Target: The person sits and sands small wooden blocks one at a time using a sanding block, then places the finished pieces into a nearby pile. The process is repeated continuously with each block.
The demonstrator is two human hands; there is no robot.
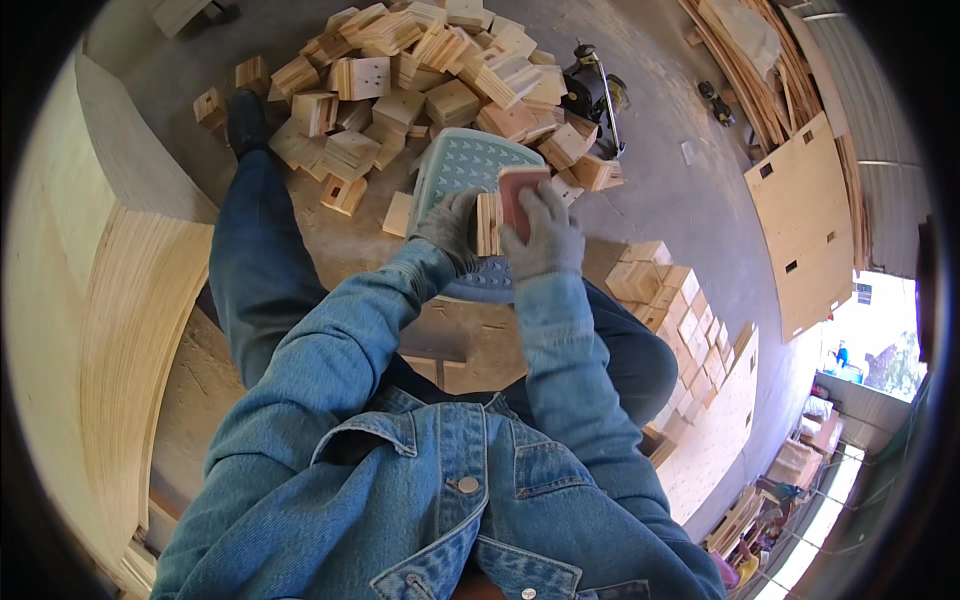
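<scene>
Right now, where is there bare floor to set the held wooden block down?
Bare concrete floor lies right of the plastic stool, between the power tool and the leaning plywood panel. Ahead, the heap of wooden blocks is crowded; stacked blocks fill the right.

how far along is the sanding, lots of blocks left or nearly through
Done, seemingly: a neat stack of blocks at the person's right. In hand: the left hand grips one block over a plastic stool while the right hand presses a reddish sanding pad against it. Left: probably the big loose pile on the floor ahead, so likely plenty remains.
</scene>
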